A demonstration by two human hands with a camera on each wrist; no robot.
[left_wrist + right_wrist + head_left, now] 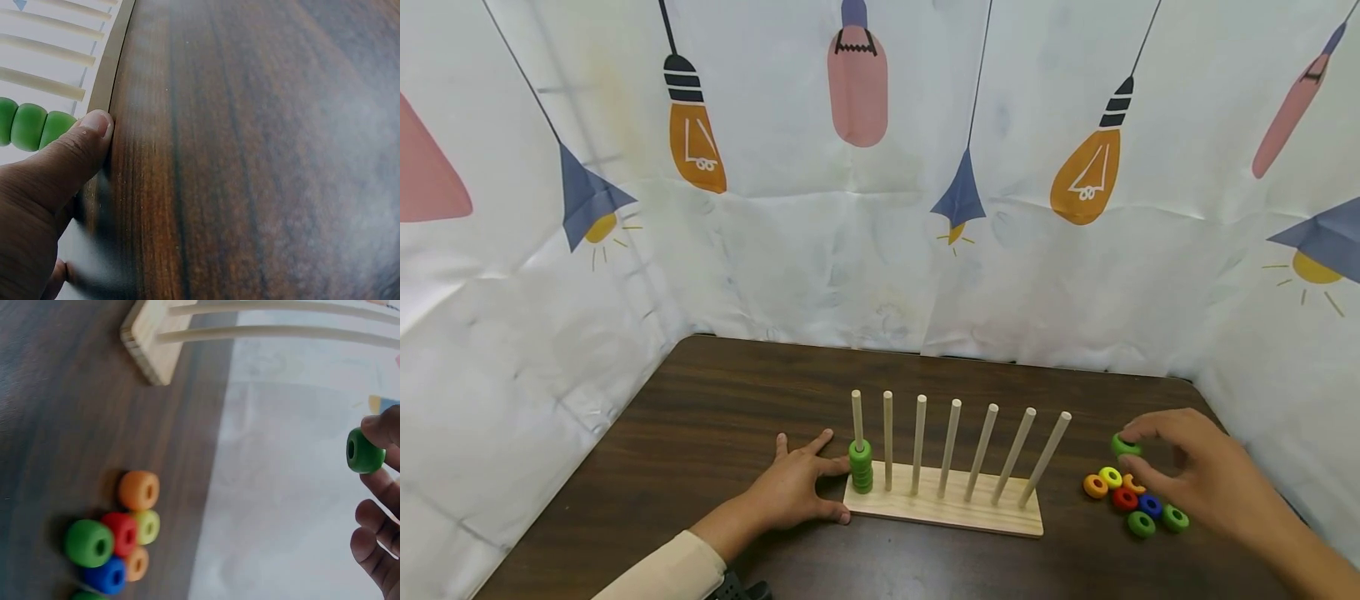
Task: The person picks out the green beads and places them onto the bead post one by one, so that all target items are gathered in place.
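Note:
A wooden base [943, 500] with several upright pegs stands on the table; several green beads [861, 468] are stacked on its leftmost peg. My left hand [797, 487] rests at the base's left end, fingers spread, and its thumb touches the front edge, as the left wrist view also shows. At the right, my right hand [1210, 475] pinches a green bead [1124, 446] between thumb and finger, above the loose beads. In the right wrist view the pinched bead [365, 452] shows its hole, and the other fingers are loosely bent.
Loose beads lie in a cluster right of the base: an orange bead [1095, 486], a yellow bead [1110, 477], a red bead [1125, 500], a blue bead [1150, 506], green ones and another orange. A printed curtain [880, 275] hangs behind the table [752, 375].

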